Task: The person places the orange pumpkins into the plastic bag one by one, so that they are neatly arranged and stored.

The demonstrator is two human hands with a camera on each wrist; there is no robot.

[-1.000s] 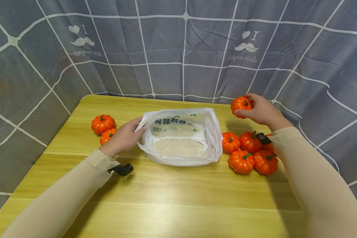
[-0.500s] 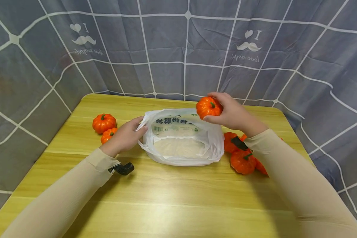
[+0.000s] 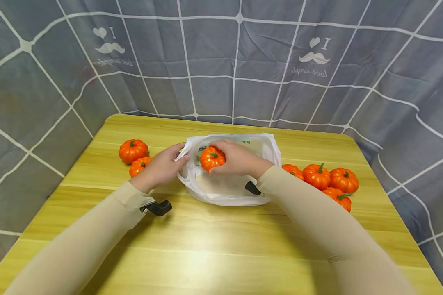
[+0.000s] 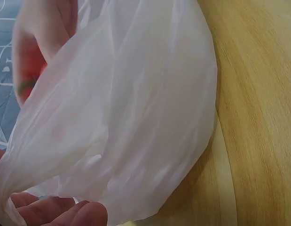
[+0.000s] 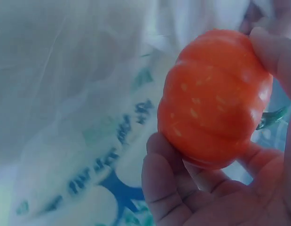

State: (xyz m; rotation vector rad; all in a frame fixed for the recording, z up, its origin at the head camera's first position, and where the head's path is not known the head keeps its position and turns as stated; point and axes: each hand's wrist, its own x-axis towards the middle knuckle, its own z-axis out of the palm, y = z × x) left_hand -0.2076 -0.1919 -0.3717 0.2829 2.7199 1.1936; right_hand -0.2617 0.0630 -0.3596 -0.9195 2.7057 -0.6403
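My right hand (image 3: 241, 159) grips an orange pumpkin (image 3: 212, 159) over the mouth of a white plastic bag (image 3: 229, 200). In the right wrist view, fingers and thumb lie around the pumpkin (image 5: 216, 99), with the bag's printed inner side (image 5: 103, 146) behind it. The bag's left rim is pinched by my left hand (image 3: 164, 167); its fingers (image 4: 65, 212) show at the bag's edge (image 4: 136, 113) in the left wrist view.
Two pumpkins (image 3: 133, 151) sit left of the bag, one partly behind my left hand. Several more (image 3: 316, 176) lie to the right, partly covered by my right sleeve. A grey checked curtain (image 3: 214, 57) stands behind the wooden table (image 3: 206, 250).
My right hand has carried the pumpkin leftward and down, from above the right-hand pumpkins to the bag's mouth. The left hand keeps its hold on the rim.
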